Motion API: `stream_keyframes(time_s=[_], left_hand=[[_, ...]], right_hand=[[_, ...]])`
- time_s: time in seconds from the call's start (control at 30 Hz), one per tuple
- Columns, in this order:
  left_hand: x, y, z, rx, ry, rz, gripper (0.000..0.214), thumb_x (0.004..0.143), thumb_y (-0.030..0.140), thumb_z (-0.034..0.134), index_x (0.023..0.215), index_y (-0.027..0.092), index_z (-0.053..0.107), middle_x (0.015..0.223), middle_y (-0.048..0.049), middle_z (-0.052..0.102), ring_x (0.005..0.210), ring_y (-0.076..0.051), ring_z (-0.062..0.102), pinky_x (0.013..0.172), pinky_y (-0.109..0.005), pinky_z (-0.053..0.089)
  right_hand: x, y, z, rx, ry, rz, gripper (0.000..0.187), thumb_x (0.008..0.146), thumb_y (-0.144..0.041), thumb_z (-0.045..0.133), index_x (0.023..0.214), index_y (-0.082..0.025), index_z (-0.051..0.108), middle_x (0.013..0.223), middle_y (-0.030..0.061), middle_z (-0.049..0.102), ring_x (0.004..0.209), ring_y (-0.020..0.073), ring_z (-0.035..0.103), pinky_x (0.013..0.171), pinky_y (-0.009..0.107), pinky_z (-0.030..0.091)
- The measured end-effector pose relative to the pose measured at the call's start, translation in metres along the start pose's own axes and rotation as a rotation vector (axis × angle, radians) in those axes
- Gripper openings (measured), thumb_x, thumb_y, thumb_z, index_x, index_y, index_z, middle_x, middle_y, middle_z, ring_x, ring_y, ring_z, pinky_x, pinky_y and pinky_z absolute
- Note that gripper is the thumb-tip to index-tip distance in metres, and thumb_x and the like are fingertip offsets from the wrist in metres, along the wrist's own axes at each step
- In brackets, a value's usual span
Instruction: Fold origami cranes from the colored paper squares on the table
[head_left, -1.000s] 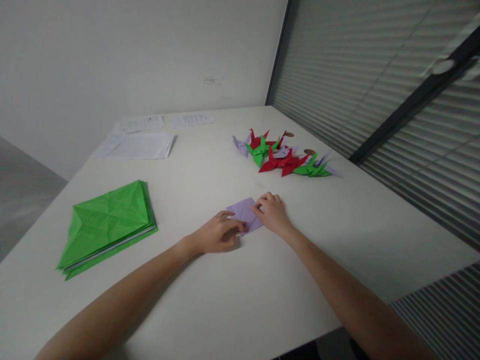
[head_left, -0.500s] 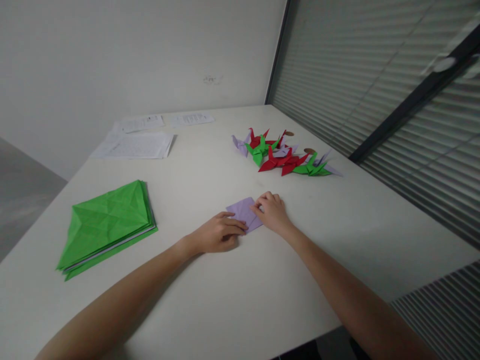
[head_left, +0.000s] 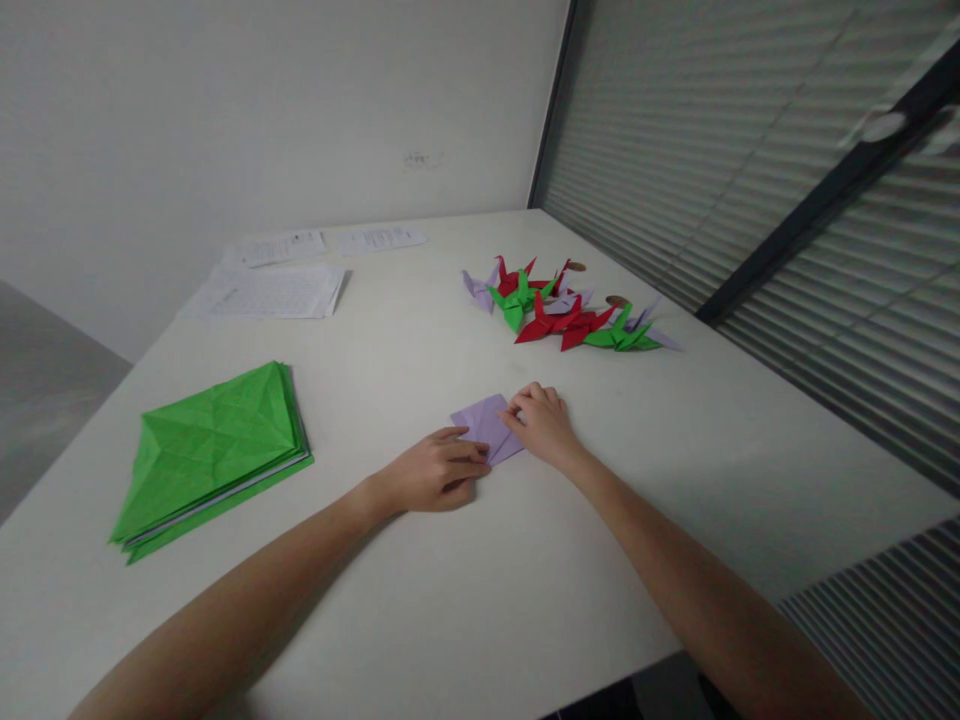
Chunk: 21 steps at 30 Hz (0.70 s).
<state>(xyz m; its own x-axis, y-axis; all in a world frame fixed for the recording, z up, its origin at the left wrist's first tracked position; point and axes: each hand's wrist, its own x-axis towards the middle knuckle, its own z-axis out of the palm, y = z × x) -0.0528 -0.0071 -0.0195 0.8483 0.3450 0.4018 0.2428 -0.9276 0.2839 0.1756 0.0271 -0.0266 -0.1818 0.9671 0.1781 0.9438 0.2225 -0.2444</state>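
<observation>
A folded piece of purple origami paper [head_left: 484,418] lies on the table between my hands, creased into a small squarish shape. My left hand [head_left: 433,470] presses on its near left edge, with the fingertips on the sheet and the thumb tucked close at the near corner. At the right edge, my right hand [head_left: 541,420] pinches the paper between thumb and index finger, the other fingers curled above. The fingers hide parts of the paper's left and right sides.
A stack of creased green paper sheets [head_left: 217,430] sits at the left. Several folded paper cranes [head_left: 517,300] in red, green and purple cluster at the back right. Printed papers [head_left: 270,292] lie at the back left. Window blinds [head_left: 750,150] border the table's right side.
Almost nothing differs. Both hands stay on the purple paper, with the left fingers shifted very slightly; the whole view has drifted a little.
</observation>
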Motion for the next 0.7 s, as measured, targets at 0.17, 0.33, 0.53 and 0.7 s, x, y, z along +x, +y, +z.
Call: stream_keyframes(time_s=[0.17,0.33,0.53,0.7], left_hand=[[0.0003,0.0000,0.0011,-0.004,0.041,0.018,0.028,0.084,0.015,0.048,0.105,0.016,0.066,0.104,-0.0095,0.071,0.111,-0.021,0.064,0.108,-0.043,0.040],[0.0012,0.0019,0.0000,-0.035,0.049,0.011,0.024,0.078,0.013,0.048,0.093,0.016,0.067,0.103,-0.0099,0.072,0.108,-0.021,0.066,0.101,-0.039,0.047],[0.0013,0.0015,-0.0042,-0.112,0.016,-0.044,0.036,0.078,0.013,0.048,0.110,0.016,0.062,0.113,-0.0100,0.070,0.106,-0.021,0.066,0.100,-0.041,0.047],[0.0032,0.0012,-0.0055,-0.195,0.050,-0.109,0.047,0.077,0.008,0.047,0.122,0.013,0.058,0.116,-0.0118,0.068,0.103,-0.021,0.065,0.095,-0.037,0.051]], right_hand=[[0.0002,0.0006,0.0001,0.003,0.001,-0.007,0.020,0.089,-0.039,0.060,0.082,-0.022,0.067,0.104,0.0079,0.062,0.099,0.0270,0.051,0.081,0.038,0.038],[0.0010,0.0015,-0.0004,0.010,0.000,-0.003,0.020,0.089,-0.038,0.060,0.081,-0.022,0.068,0.104,0.0078,0.062,0.098,0.0265,0.052,0.081,0.038,0.038],[0.0011,0.0015,-0.0019,0.011,-0.016,-0.004,0.019,0.089,-0.038,0.060,0.083,-0.023,0.068,0.104,0.0076,0.062,0.099,0.0266,0.051,0.083,0.038,0.038],[0.0003,0.0029,-0.0006,0.020,0.003,-0.026,0.017,0.088,-0.037,0.061,0.082,-0.022,0.068,0.103,0.0077,0.062,0.097,0.0260,0.051,0.082,0.037,0.038]])
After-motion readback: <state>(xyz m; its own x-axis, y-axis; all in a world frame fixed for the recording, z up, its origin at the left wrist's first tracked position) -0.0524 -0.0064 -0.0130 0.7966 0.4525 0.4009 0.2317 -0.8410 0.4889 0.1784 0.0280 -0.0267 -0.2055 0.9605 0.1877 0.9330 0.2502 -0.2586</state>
